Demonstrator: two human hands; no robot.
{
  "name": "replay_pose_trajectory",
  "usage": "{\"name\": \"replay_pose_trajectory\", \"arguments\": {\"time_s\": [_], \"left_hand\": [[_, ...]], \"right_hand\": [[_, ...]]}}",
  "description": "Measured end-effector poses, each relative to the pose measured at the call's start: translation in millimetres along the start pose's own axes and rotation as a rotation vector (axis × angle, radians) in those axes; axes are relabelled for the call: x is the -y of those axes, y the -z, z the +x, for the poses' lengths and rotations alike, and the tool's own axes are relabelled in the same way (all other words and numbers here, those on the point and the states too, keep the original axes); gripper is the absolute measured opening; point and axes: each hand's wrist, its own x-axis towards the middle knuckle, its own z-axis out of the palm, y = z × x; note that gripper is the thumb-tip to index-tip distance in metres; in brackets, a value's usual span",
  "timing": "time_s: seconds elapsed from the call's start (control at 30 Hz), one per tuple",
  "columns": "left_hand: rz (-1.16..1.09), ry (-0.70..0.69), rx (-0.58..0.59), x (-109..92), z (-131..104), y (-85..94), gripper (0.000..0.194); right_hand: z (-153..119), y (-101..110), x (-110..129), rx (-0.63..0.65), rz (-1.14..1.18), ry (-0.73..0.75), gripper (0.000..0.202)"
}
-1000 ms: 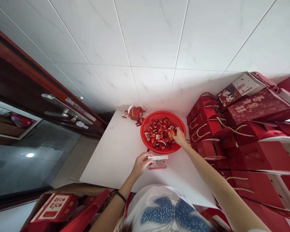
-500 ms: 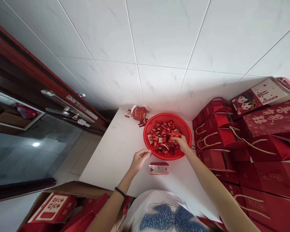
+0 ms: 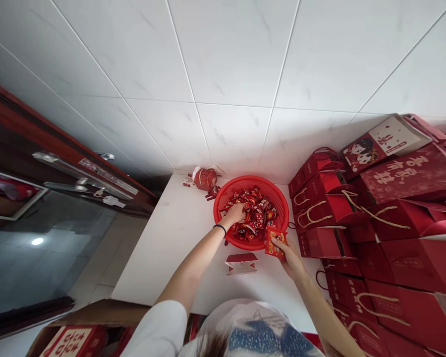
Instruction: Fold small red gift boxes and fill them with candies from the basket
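A red plastic basket (image 3: 220, 192) full of small wrapped candies (image 3: 259, 218) sits on the white table. My left hand (image 3: 235, 214) is inside it, fingers bunched down among the candies. Its fingertips are hidden, so what they pinch I cannot make out. Over the basket's front right rim, my right hand (image 3: 290, 255) grips a flat red packet (image 3: 275, 243) with yellow print. Just in front of the basket stands a small open red paper box (image 3: 241, 264), its white inside showing; neither hand touches it.
Red gift boxes with rope handles (image 3: 315, 213) are stacked along the right side. A red jar-shaped item (image 3: 205, 178) lies by the tiled wall. To the left is a door with keys (image 3: 113, 201), and a cardboard box (image 3: 85, 315) stands at the lower left.
My left hand has moved from beside the rim into the candies. My right hand has come out of the basket, toward me, with the red packet. The view has shifted slightly.
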Motion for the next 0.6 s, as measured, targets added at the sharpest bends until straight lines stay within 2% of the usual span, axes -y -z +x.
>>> {"name": "replay_pose_trajectory", "arguments": {"time_s": [0.17,0.27,0.47,0.6], "left_hand": [[0.066,0.051,0.026,-4,18,-15.2,0.052],[0.053,0.091,0.093,-2,17,-18.2,0.049],[-0.063,0.112,0.155,12,5,-9.5,0.051],[-0.129,0.129,0.151,22,-2,-3.4,0.044]], "right_hand": [[-11,6,-2,-0.008,0.029,-0.019,0.039],[-8,10,0,0.001,0.057,-0.016,0.043],[8,12,5,0.054,0.021,0.037,0.041],[33,6,13,0.068,-0.053,0.049,0.036]]}}
